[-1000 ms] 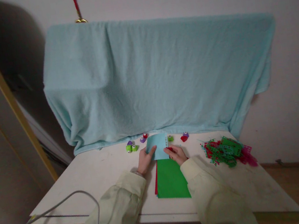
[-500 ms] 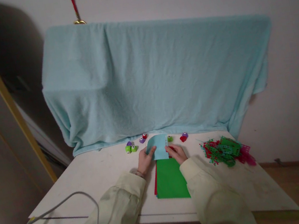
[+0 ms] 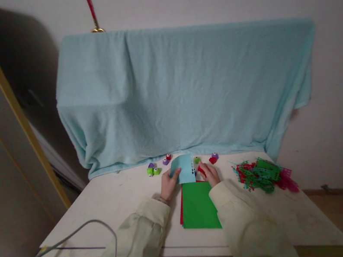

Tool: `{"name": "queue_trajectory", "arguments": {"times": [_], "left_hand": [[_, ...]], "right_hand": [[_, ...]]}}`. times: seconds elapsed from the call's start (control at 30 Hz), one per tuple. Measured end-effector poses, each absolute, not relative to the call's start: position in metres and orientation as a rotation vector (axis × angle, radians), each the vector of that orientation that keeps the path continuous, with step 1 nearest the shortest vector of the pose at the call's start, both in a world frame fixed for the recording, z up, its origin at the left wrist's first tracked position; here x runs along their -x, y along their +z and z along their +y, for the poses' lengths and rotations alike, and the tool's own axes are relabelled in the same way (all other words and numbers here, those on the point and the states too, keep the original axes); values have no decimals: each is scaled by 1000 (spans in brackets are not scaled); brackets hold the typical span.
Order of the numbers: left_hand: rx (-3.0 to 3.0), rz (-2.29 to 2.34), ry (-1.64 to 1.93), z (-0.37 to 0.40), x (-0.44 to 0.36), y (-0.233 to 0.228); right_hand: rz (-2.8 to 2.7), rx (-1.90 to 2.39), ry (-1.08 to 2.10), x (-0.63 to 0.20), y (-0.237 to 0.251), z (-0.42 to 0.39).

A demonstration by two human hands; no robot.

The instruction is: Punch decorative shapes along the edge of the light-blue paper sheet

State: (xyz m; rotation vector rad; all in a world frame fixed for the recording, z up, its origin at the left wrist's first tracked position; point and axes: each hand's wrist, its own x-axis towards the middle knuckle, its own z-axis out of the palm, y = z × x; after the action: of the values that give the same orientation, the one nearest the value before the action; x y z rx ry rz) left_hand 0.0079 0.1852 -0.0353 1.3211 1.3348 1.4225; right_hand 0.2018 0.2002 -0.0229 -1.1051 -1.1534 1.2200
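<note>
**Blue sheet under the punch, both hands engaged**

Left hand (image 3: pixel 169 184) pinching the blue sheet (image 3: pixel 185 173) at its left edge, thumb on top, sheet raised off the table (image 3: pixel 114 199). Right hand (image 3: pixel 210 174) closed around a small red punch (image 3: pixel 201 171) set on the sheet's right edge, at 3 o'clock from the left-hand pinch. Row of punched holes (image 3: pixel 192 170) visible down that same edge.

Judged good practice: keep sheet taut and level, seat edge fully in the punch slot, space next hole evenly below the last, press straight down without twisting.

Green sheet (image 3: pixel 199 205) flat at 6 o'clock of the blue sheet, red sheet edge (image 3: pixel 181 206) showing beneath it. Spare punches (image 3: pixel 153 170) at 10 o'clock, near the draped cloth (image 3: pixel 185 91). Offcut heap (image 3: pixel 261 172) well apart at 3 o'clock.
</note>
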Motion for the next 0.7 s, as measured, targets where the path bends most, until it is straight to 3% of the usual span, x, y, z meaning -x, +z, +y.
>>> {"name": "queue_trajectory", "arguments": {"times": [0.27,0.7], "left_hand": [[-1304,1332,1426,183,-9,-31],[-1282,1404,1446,185,-7,-31]], "right_hand": [[-971,1051,1437,-212,-42,219],[-1007,1097,1433,-213,-41,220]]}}
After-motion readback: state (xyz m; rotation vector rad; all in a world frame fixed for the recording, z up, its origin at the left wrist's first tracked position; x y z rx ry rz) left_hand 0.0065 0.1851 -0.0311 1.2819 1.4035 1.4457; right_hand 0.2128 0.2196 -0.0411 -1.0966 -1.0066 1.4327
